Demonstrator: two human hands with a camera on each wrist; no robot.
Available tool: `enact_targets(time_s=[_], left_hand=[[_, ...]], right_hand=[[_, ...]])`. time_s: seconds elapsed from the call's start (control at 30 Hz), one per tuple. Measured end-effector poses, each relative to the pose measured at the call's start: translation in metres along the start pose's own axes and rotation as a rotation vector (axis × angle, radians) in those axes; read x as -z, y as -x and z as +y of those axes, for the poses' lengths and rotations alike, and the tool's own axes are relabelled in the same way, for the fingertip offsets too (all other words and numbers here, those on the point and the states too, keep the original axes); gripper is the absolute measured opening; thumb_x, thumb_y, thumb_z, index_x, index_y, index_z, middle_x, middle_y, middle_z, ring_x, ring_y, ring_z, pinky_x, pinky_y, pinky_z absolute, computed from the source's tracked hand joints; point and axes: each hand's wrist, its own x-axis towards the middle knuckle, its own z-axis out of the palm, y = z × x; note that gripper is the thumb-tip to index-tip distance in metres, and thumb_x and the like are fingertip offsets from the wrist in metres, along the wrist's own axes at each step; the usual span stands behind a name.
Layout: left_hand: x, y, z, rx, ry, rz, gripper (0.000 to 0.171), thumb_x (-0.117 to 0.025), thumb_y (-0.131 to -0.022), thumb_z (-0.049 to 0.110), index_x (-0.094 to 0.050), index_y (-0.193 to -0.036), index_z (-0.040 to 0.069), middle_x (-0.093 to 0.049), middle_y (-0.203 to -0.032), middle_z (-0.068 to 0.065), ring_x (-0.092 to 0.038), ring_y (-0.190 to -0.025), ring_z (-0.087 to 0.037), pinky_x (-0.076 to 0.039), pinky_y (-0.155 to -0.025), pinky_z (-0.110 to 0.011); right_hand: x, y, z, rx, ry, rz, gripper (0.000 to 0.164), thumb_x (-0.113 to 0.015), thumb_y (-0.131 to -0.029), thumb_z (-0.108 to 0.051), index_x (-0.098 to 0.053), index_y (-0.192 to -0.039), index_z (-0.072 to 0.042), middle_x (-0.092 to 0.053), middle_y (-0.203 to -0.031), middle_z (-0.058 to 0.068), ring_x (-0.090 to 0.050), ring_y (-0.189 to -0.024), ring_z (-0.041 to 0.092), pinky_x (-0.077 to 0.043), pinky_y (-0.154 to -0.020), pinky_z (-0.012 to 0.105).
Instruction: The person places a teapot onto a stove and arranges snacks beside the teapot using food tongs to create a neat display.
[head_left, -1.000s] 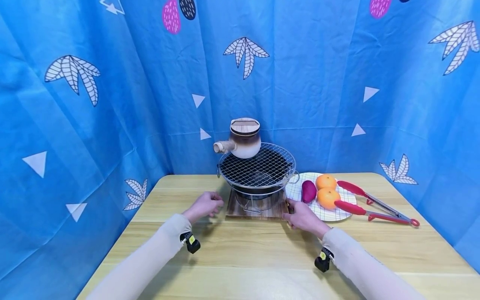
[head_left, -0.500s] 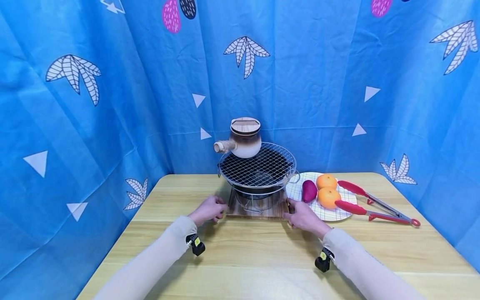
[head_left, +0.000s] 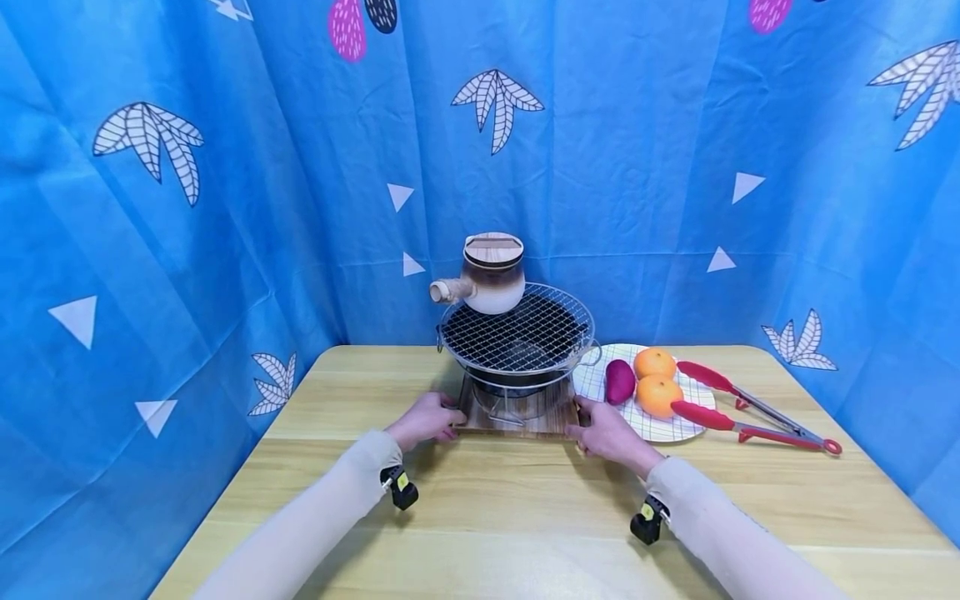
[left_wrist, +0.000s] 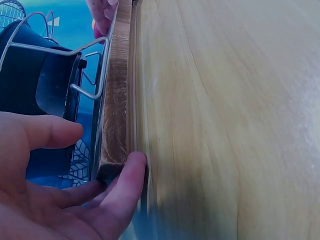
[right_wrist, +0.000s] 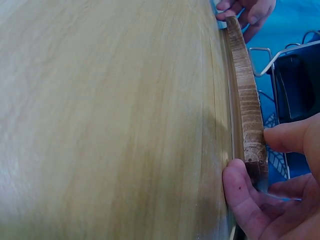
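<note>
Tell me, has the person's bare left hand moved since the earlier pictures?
Yes. In the head view, the bare left hand has moved right, toward the brown, flat wooden board.

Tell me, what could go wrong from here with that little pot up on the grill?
The pot sits toward the back left of the grate; if the wooden board beneath tips, the pot might slide. The left hand has its thumb clear of the board while the right hand has its thumb on it, so lifting now could go unevenly. The plate lies close to the board's right side, so shifting that way might bump it and roll the orange fruits.
</note>
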Motion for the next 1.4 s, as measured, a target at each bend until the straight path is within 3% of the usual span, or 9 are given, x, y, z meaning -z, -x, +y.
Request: enact_targets(time_s=[0.3,0.7,0.83,0.9,1.0,1.07,1.13,1.4], left_hand=[[0.002,-0.008,-0.006,-0.004,0.080,-0.042,0.056,-0.065,-0.088,0.002,-0.043,-0.135,-0.018,-0.068,-0.102,-0.025,-0.070,-0.071,-0.023,-0.064,-0.069,-0.035],[0.000,-0.004,-0.003,-0.034,0.000,-0.004,0.057,-0.068,-0.081,-0.007,-0.049,-0.134,-0.015,-0.071,-0.090,-0.020,-0.072,-0.069,-0.026,-0.064,-0.069,-0.034],[0.000,-0.002,-0.002,-0.029,-0.015,0.004,0.057,-0.069,-0.082,-0.006,-0.049,-0.135,-0.014,-0.071,-0.089,-0.020,-0.073,-0.071,-0.029,-0.064,-0.070,-0.034],[0.000,-0.002,-0.003,-0.027,-0.015,0.006,0.057,-0.069,-0.083,-0.005,-0.049,-0.135,-0.014,-0.071,-0.089,-0.020,-0.073,-0.072,-0.029,-0.064,-0.070,-0.034],[0.000,-0.003,-0.005,-0.033,-0.017,0.009,0.056,-0.069,-0.083,-0.005,-0.050,-0.135,-0.013,-0.072,-0.089,-0.019,-0.073,-0.071,-0.028,-0.064,-0.069,-0.033],[0.000,-0.003,-0.005,-0.038,-0.012,0.007,0.056,-0.069,-0.083,-0.005,-0.050,-0.135,-0.014,-0.071,-0.090,-0.020,-0.073,-0.070,-0.027,-0.064,-0.070,-0.034],[0.000,-0.003,-0.004,-0.041,-0.014,0.005,0.057,-0.069,-0.083,-0.005,-0.050,-0.135,-0.014,-0.072,-0.090,-0.019,-0.073,-0.069,-0.026,-0.064,-0.070,-0.034],[0.000,0.000,-0.002,-0.033,-0.020,0.012,0.056,-0.069,-0.083,-0.005,-0.050,-0.135,-0.013,-0.072,-0.087,-0.019,-0.072,-0.069,-0.025,-0.064,-0.070,-0.033]], right_hand=[[0.002,-0.001,0.001,0.006,-0.036,-0.008,0.074,-0.066,-0.095,-0.012,-0.027,-0.157,0.002,-0.064,-0.068,0.011,-0.052,-0.049,0.011,-0.040,-0.041,0.021],[0.004,0.002,-0.004,0.011,0.057,-0.009,0.074,-0.066,-0.095,-0.016,-0.029,-0.156,0.001,-0.064,-0.068,0.010,-0.056,-0.052,0.014,-0.046,-0.046,0.026],[0.007,0.004,-0.006,0.028,0.113,-0.003,0.073,-0.067,-0.095,-0.017,-0.031,-0.155,0.001,-0.069,-0.086,0.014,-0.058,-0.053,0.018,-0.050,-0.049,0.031],[0.008,0.005,-0.007,0.060,0.164,0.015,0.071,-0.068,-0.094,-0.017,-0.035,-0.153,0.002,-0.070,-0.106,0.020,-0.061,-0.061,0.021,-0.054,-0.054,0.034],[0.013,0.009,-0.009,0.137,0.249,0.064,0.065,-0.068,-0.092,-0.016,-0.044,-0.148,0.004,-0.062,-0.132,0.025,-0.069,-0.093,0.034,-0.061,-0.081,0.047],[0.017,0.012,-0.008,0.183,0.301,0.094,0.060,-0.068,-0.091,-0.016,-0.049,-0.144,0.005,-0.059,-0.137,0.026,-0.062,-0.117,0.041,-0.054,-0.099,0.054],[0.020,0.015,-0.008,0.214,0.339,0.119,0.056,-0.067,-0.091,-0.016,-0.053,-0.141,0.004,-0.059,-0.138,0.025,-0.054,-0.129,0.045,-0.047,-0.108,0.059],[0.033,0.027,-0.017,0.265,0.411,0.154,0.054,-0.069,-0.091,-0.017,-0.055,-0.139,0.002,-0.059,-0.137,0.025,-0.060,-0.120,0.045,-0.052,-0.100,0.060]])
